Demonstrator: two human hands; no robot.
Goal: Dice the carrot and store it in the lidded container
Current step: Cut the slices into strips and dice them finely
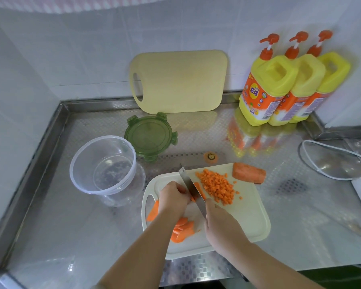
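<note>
While you look down at the metal counter (71,226), your two hands sit close together over the white cutting board (248,215), one on each side of the blade. Your right hand (221,226) is wrapped tight around the handle of the knife (191,184). The blade points away from you and a bit to the left, with its edge down on the board. Your left hand (172,199) has its fingers curled down. It pins the carrot sticks (201,190), which poke out on the far side of the blade.

Near you on the board, under your left arm, lies a little stack of carrot slices (181,228). One more slice (153,211) sits by the board's handle hole.

Past the knife is a pile of small carrot cubes (216,185), and a few cubes have rolled off to the side. A big carrot chunk (249,173) that is not cut yet rests at the far right corner of the board. The cut-off carrot top (210,157) lies on the counter just behind the board.

To the left of the board stands the clear tub (102,163), open, with no carrot in it. Its green lid (150,136) lies flat just behind it.

Farther back, a yellow cutting board (179,80) leans on the wall. Three yellow soap bottles (267,88) stand in the right corner, and a white cord (331,155) loops across the counter at the far right.
</note>
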